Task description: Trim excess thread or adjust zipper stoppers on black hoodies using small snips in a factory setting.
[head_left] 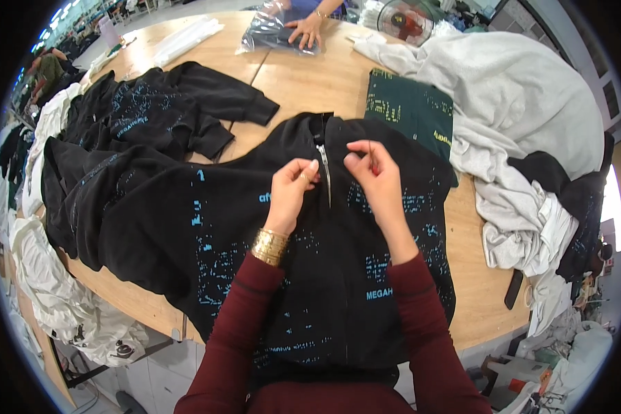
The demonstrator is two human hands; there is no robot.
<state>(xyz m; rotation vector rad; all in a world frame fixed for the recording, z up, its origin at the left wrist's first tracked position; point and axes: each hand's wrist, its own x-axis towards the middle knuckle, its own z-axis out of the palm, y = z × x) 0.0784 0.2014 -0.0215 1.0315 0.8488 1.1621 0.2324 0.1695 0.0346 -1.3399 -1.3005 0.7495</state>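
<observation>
A black zip jacket (262,228) with small light-blue prints lies spread over the table before me. Its silver zipper (326,169) is partly undone near the collar. My left hand (293,190), with gold bangles at the wrist, is pinched closed just left of the zipper, over the jacket front. Whatever lies between its fingertips is too small to name. My right hand (376,176) is raised right of the zipper, its thumb and fingers curled together. A thin dark bit shows at those fingers, but I cannot make out what it is.
Another black printed garment (152,107) lies back left. A folded dark-green garment (410,114) and a grey fabric pile (524,96) are at the right. Across the wooden table (290,79), another person's hand (307,31) presses a clear-bagged garment (272,34). White cloth (55,290) hangs at the left edge.
</observation>
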